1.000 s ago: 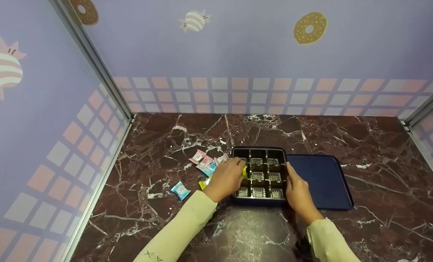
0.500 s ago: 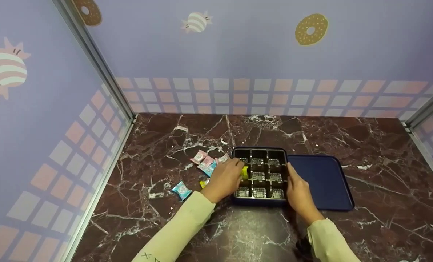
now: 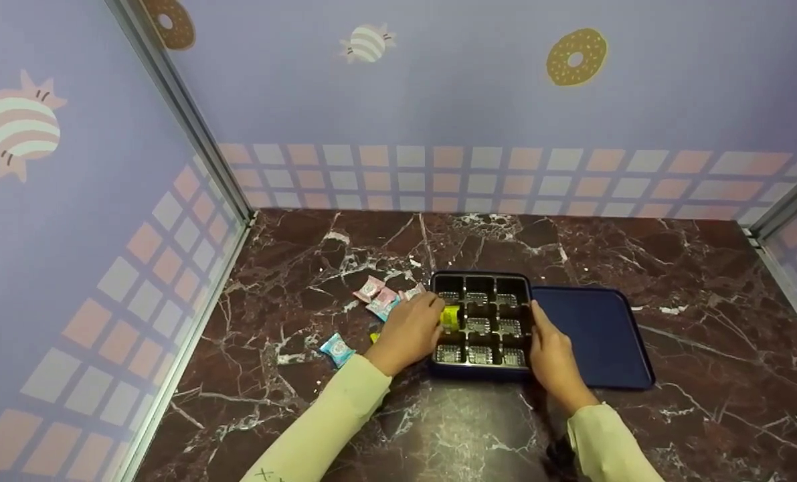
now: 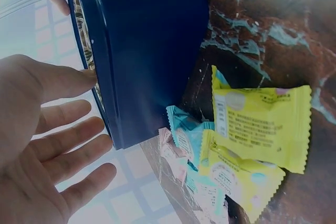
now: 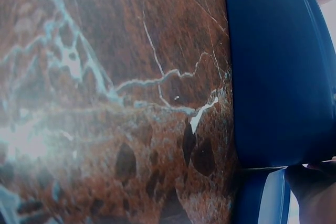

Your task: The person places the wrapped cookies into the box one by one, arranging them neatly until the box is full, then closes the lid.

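A dark blue box (image 3: 482,373) holds a black tray (image 3: 480,335) with several compartments. A yellow-wrapped candy (image 3: 450,317) lies in the left compartment of the middle row. My left hand (image 3: 408,333) is over the box's left rim beside that candy. In the left wrist view its fingers (image 4: 79,129) are spread, with nothing held between them. My right hand (image 3: 551,348) rests along the box's right wall, fingers fairly straight against it. Left of the box lie pink candies (image 3: 370,288), blue candies (image 3: 337,349) and yellow candies (image 4: 262,124), some hidden by my left arm.
A flat dark blue lid (image 3: 592,335) lies right of the box, partly behind my right hand. The marble-patterned table (image 3: 699,321) is bounded by printed panels at the back (image 3: 465,100) and at the left (image 3: 97,221).
My left hand has drawn slightly left off the yellow candy, which now shows more fully in its compartment. The right hand stays against the box. The head view shifts slightly.
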A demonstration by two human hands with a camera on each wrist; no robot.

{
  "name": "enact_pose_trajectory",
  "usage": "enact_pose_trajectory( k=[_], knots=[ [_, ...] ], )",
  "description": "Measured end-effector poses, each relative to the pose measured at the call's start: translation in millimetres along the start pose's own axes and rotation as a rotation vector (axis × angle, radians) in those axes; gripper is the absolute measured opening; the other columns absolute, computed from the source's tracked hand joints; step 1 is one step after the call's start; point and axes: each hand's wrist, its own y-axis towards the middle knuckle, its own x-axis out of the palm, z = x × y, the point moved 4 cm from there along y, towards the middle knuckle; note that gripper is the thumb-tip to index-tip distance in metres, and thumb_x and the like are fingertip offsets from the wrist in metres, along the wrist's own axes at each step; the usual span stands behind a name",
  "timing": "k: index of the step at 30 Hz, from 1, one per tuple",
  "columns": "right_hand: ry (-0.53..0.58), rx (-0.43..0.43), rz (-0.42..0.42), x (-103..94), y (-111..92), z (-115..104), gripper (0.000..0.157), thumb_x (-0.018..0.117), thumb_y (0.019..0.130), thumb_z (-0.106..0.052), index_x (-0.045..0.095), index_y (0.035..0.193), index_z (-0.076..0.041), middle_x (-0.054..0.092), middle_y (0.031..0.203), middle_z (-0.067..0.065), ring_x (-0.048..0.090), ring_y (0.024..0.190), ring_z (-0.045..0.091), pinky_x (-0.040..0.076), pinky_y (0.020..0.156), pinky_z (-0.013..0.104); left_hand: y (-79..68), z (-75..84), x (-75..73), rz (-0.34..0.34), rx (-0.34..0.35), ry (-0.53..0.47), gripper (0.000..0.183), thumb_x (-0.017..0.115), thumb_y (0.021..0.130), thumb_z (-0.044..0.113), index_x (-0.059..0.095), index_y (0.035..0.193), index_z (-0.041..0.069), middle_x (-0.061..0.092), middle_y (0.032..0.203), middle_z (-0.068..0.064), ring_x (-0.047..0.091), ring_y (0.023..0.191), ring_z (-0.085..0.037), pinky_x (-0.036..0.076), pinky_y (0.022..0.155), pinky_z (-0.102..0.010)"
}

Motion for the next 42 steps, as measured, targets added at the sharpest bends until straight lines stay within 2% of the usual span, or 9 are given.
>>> enact_pose_trajectory(
  k=[6,14,20,29,37,42],
  knots=[
    [0.000,-0.005,0.006,0.0,-0.1,0.6,0.051,0.040,0.099,0.001,0.034,0.149,-0.003,0.043,0.146,0.024,0.046,0.130,0.041,0.040,0.106,0.053,-2.8,-2.2,-1.8,-0.016,-0.006,0.021,0.029,0.074,0.081,0.025,0.064,0.104,0.010,0.065,0.101,-0.004,0.065,0.088,-0.021,0.054,0.075,-0.037],
    [0.001,-0.004,0.006,0.2,0.0,-0.1,0.051,0.040,0.099,0.001,0.034,0.149,-0.003,0.044,0.145,0.025,0.047,0.130,0.041,0.040,0.106,0.053,-8.5,-7.2,-1.2,-0.020,-0.023,0.011,0.029,0.074,0.081,0.026,0.063,0.102,0.010,0.064,0.098,-0.004,0.065,0.084,-0.022,0.054,0.072,-0.038],
    [0.004,-0.014,0.008,-0.3,-0.5,-0.5,0.050,0.040,0.098,0.001,0.034,0.148,-0.002,0.044,0.144,0.026,0.047,0.129,0.042,0.040,0.105,0.053,-12.9,-10.4,-3.0,-0.021,-0.027,-0.012,0.030,0.072,0.082,0.021,0.063,0.107,0.009,0.065,0.105,-0.005,0.065,0.090,-0.023,0.054,0.078,-0.039],
    [0.000,-0.016,0.020,-0.1,-0.5,-0.5,0.050,0.041,0.098,0.001,0.035,0.148,-0.002,0.045,0.143,0.025,0.048,0.129,0.041,0.041,0.105,0.053,-17.7,-12.7,-3.5,-0.024,-0.027,-0.006,0.025,0.074,0.080,0.021,0.063,0.100,0.010,0.063,0.094,-0.003,0.064,0.082,-0.022,0.053,0.071,-0.038],
    [-0.009,0.011,-0.005,0.6,-0.2,-0.4,0.052,0.040,0.099,0.001,0.033,0.149,-0.004,0.044,0.144,0.025,0.048,0.129,0.041,0.041,0.105,0.053,-25.9,-16.5,-2.7,0.002,-0.035,-0.010,0.029,0.076,0.078,0.020,0.063,0.102,0.009,0.064,0.097,-0.004,0.064,0.081,-0.022,0.054,0.067,-0.039],
    [-0.009,0.039,-0.031,0.2,-0.8,-0.9,0.053,0.039,0.099,0.000,0.030,0.151,-0.006,0.042,0.146,0.024,0.045,0.131,0.041,0.039,0.106,0.054,-28.7,-18.2,-2.7,-0.022,-0.047,0.000,0.033,0.076,0.079,0.021,0.063,0.107,0.008,0.066,0.102,-0.006,0.065,0.086,-0.023,0.055,0.069,-0.040]
  ],
)
